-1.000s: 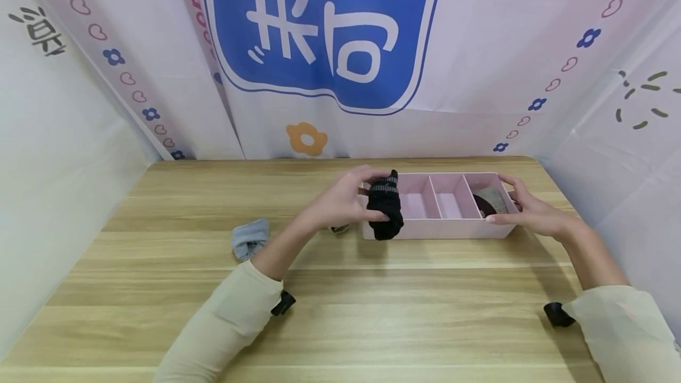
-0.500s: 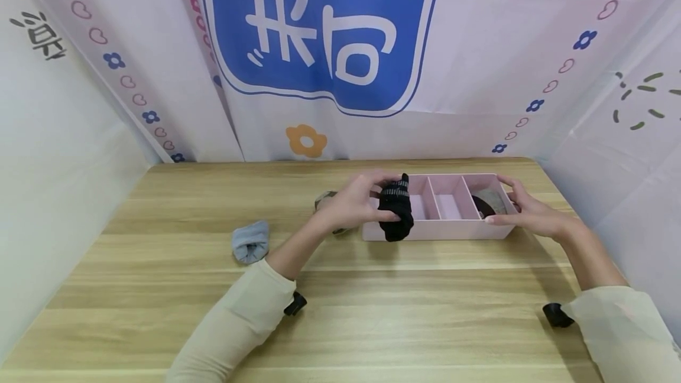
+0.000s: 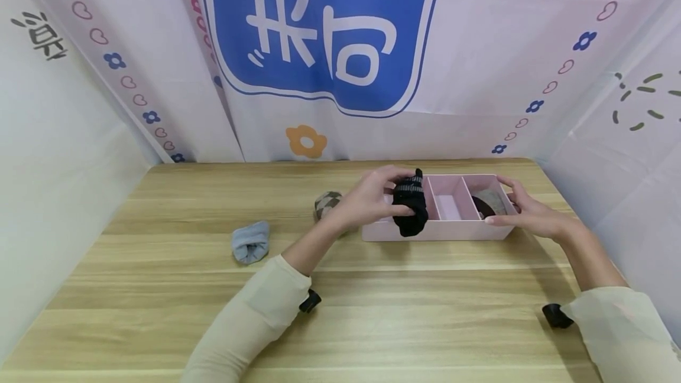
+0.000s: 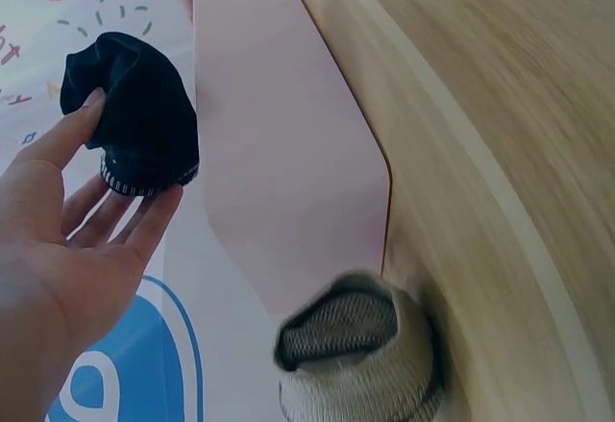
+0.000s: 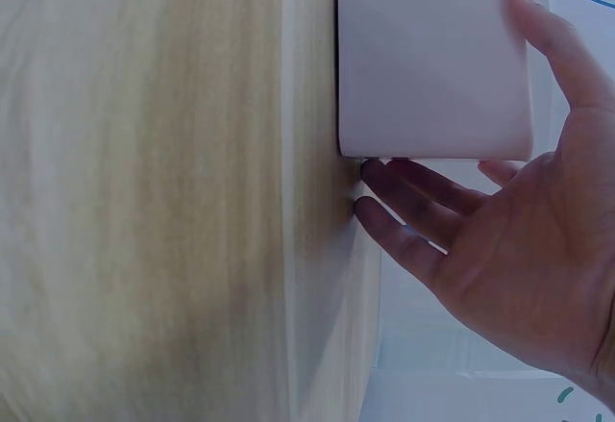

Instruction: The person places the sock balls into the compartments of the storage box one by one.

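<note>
My left hand (image 3: 368, 201) pinches a rolled black sock (image 3: 411, 208) with grey striped ribbing between thumb and fingers. The sock hangs over the left part of a pink divided box (image 3: 447, 230), hiding much of the compartments there. In the left wrist view the black sock (image 4: 144, 119) is above the box's rim. At the box's right end my right hand (image 3: 537, 213) holds on, thumb at the front rim and index finger at the back corner. Inside the rightmost compartment lies a grey and dark brown rolled sock (image 3: 496, 200). The compartment left of it shows a bare floor.
A brown-and-beige checked rolled sock (image 3: 327, 201) sits on the wooden table (image 3: 404, 318) just left of the box, partly behind my left wrist. Farther left lies a light blue-grey rolled sock (image 3: 250, 242). A printed curtain (image 3: 468, 75) borders the table's back.
My left hand has moved right along the box with the black sock, uncovering more of the checked sock. The right hand and the box have stayed in place.
</note>
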The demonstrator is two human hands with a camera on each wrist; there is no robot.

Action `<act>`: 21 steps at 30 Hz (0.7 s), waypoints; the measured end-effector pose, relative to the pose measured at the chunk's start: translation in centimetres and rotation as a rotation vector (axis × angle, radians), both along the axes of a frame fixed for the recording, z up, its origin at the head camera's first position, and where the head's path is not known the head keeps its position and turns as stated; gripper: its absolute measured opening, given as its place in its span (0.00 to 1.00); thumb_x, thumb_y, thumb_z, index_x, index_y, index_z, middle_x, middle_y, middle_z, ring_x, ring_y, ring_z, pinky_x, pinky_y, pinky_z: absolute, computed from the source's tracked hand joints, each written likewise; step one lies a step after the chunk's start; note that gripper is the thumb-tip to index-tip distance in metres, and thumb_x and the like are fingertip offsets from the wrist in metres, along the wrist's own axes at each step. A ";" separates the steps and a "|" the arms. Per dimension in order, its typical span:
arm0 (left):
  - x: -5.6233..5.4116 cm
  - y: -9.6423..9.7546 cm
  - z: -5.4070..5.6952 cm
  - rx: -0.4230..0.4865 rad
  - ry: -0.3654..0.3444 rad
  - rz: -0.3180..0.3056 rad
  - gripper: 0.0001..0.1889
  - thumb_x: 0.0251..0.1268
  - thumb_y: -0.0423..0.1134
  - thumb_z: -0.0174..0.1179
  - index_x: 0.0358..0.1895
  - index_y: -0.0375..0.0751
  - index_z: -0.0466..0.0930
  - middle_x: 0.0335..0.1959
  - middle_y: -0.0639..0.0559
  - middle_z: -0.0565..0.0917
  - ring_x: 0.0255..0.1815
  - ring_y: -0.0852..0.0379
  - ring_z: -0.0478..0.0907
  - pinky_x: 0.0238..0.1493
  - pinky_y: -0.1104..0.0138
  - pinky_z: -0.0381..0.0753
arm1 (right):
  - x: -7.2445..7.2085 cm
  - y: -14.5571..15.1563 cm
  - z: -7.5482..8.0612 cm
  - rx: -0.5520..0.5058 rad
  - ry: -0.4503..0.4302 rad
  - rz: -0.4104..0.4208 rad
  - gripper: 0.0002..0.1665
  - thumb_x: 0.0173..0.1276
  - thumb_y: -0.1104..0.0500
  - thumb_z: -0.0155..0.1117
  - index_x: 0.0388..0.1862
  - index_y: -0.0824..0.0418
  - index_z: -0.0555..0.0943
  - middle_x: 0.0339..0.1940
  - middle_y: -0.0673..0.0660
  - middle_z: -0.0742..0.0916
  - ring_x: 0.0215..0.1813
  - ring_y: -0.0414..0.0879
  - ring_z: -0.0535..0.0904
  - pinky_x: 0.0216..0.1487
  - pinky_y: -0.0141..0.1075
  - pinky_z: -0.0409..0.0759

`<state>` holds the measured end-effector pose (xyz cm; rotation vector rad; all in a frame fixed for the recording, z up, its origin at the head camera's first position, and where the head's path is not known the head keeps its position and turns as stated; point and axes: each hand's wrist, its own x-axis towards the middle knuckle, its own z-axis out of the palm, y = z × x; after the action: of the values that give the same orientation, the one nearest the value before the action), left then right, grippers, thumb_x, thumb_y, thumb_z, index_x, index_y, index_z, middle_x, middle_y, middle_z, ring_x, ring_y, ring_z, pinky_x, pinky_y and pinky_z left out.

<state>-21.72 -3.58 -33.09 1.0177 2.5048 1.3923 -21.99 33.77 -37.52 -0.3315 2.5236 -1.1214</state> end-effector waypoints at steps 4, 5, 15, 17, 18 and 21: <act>-0.5 0.8 -0.2 0.016 0.027 -0.014 0.35 0.58 0.31 0.77 0.70 0.33 0.75 0.65 0.40 0.79 0.61 0.45 0.79 0.59 0.64 0.83 | 0.0 0.0 0.0 -0.006 0.003 0.005 0.66 0.71 0.51 0.68 0.85 0.56 0.28 0.77 0.85 0.54 0.77 0.82 0.48 0.69 0.78 0.52; -0.6 1.0 -0.2 0.022 0.034 -0.020 0.35 0.58 0.31 0.77 0.69 0.32 0.75 0.64 0.39 0.79 0.61 0.45 0.79 0.59 0.65 0.83 | 0.0 0.0 0.0 -0.008 0.004 0.005 0.66 0.71 0.52 0.68 0.85 0.56 0.27 0.77 0.85 0.54 0.77 0.81 0.48 0.69 0.78 0.52; -0.7 2.9 -0.6 0.009 0.014 -0.031 0.35 0.60 0.30 0.75 0.70 0.31 0.73 0.65 0.36 0.78 0.62 0.43 0.79 0.59 0.67 0.82 | 0.0 0.1 0.0 0.002 0.002 0.002 0.66 0.71 0.51 0.68 0.85 0.55 0.28 0.76 0.84 0.56 0.76 0.81 0.50 0.68 0.78 0.54; -0.8 3.2 -0.6 0.009 0.009 -0.025 0.35 0.60 0.30 0.76 0.70 0.31 0.74 0.65 0.36 0.78 0.62 0.43 0.79 0.59 0.65 0.83 | 0.1 0.1 0.0 0.000 0.002 0.004 0.66 0.72 0.51 0.68 0.85 0.55 0.28 0.76 0.84 0.56 0.76 0.81 0.50 0.68 0.78 0.54; -0.8 3.4 -0.6 0.010 0.004 -0.022 0.35 0.60 0.30 0.76 0.70 0.31 0.73 0.65 0.36 0.78 0.62 0.42 0.79 0.60 0.63 0.83 | 0.1 0.1 0.0 0.000 0.002 0.005 0.66 0.72 0.51 0.68 0.85 0.55 0.28 0.76 0.84 0.56 0.76 0.81 0.50 0.68 0.78 0.54; -0.8 3.9 -0.5 0.014 -0.013 -0.010 0.35 0.60 0.31 0.76 0.70 0.31 0.74 0.65 0.36 0.78 0.61 0.42 0.80 0.60 0.60 0.84 | 0.1 0.0 0.0 -0.003 0.003 0.008 0.65 0.72 0.51 0.68 0.85 0.55 0.28 0.76 0.84 0.56 0.76 0.81 0.50 0.69 0.77 0.54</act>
<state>-22.53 0.28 -33.62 1.0187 2.4814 1.4104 -21.88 33.82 -37.48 -0.3434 2.5213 -1.1223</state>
